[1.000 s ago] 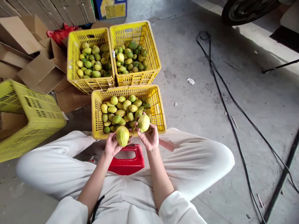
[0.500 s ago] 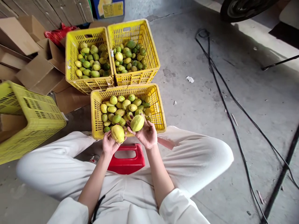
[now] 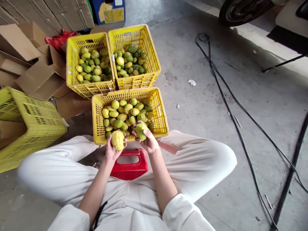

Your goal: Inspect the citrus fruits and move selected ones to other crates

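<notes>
My left hand (image 3: 112,150) is closed round a yellow lemon (image 3: 117,140), its fingers curled at both sides of the fruit. In my right hand (image 3: 150,141) is a greener lemon (image 3: 140,131), with the thumb over its near side. Both hands are just over the near edge of a yellow plastic crate (image 3: 96,133), which holds several green and yellow lemons (image 3: 122,117). Below them, between my legs, a red plastic stool or case with a handle opening (image 3: 130,173) shows in part.
Behind stand two more yellow crates, the left crate (image 3: 89,91) and the right crate (image 3: 137,82), both with lemons. A yellow-green crate (image 3: 43,123) and cardboard boxes (image 3: 36,78) lie left. Black cables (image 3: 231,112) cross the floor at right, below a vehicle wheel (image 3: 243,14).
Both lemons have been turned in my hands and show other sides. My right fingers have closed more round their lemon, which sits slightly lower. The camera view has shifted a little.
</notes>
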{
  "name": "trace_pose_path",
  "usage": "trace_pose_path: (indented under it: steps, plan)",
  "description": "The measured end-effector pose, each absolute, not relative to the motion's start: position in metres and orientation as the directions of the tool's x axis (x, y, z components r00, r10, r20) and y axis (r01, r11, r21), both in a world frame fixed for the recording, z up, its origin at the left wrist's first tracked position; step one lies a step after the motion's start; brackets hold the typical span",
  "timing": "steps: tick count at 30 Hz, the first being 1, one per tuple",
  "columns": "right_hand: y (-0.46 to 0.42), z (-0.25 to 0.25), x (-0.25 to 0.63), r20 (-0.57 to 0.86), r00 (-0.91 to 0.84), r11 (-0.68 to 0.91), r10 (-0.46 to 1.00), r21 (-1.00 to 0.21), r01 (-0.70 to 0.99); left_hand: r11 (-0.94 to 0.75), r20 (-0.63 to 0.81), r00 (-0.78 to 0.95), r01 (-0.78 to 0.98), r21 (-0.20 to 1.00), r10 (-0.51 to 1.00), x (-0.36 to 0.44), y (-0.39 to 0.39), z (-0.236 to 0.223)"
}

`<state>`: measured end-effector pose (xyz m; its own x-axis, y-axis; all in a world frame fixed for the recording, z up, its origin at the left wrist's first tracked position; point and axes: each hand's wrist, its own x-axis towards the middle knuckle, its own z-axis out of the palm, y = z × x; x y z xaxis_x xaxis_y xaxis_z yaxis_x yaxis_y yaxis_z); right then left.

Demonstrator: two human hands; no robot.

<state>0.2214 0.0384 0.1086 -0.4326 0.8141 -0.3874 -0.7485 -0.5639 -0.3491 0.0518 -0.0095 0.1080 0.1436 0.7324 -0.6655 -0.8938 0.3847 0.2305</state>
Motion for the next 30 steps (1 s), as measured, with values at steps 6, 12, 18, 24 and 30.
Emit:
trace_pose_path:
  steps: [6, 12, 18, 24, 30]
  plan:
    - [0.041, 0.12, 0.221, -0.397, -0.426, -0.561, 0.813, -0.341, -0.754, 0.37, -0.659, 0.076, -0.872, 0.32, 0.748, 0.041, -0.006, 0.127]
    - [0.032, 0.115, 0.221, -0.346, -0.448, -0.558, 0.824, -0.359, -0.748, 0.391, -0.581, 0.055, -0.79, 0.473, 0.812, 0.043, -0.005, 0.143]
    - [0.031, 0.118, 0.212, -0.293, -0.461, -0.545, 0.838, -0.383, -0.746, 0.378, -0.65, 0.004, -0.816, 0.437, 0.76, 0.055, -0.004, 0.147]
    - [0.034, 0.131, 0.202, -0.306, -0.33, -0.439, 0.893, -0.429, -0.79, 0.321, -0.572, 0.001, -0.829, 0.458, 0.82, 0.046, -0.009, 0.155]
    - [0.036, 0.137, 0.208, -0.284, -0.407, -0.49, 0.868, -0.367, -0.791, 0.27, -0.468, -0.053, -0.758, 0.594, 0.882, 0.037, 0.003, 0.158]
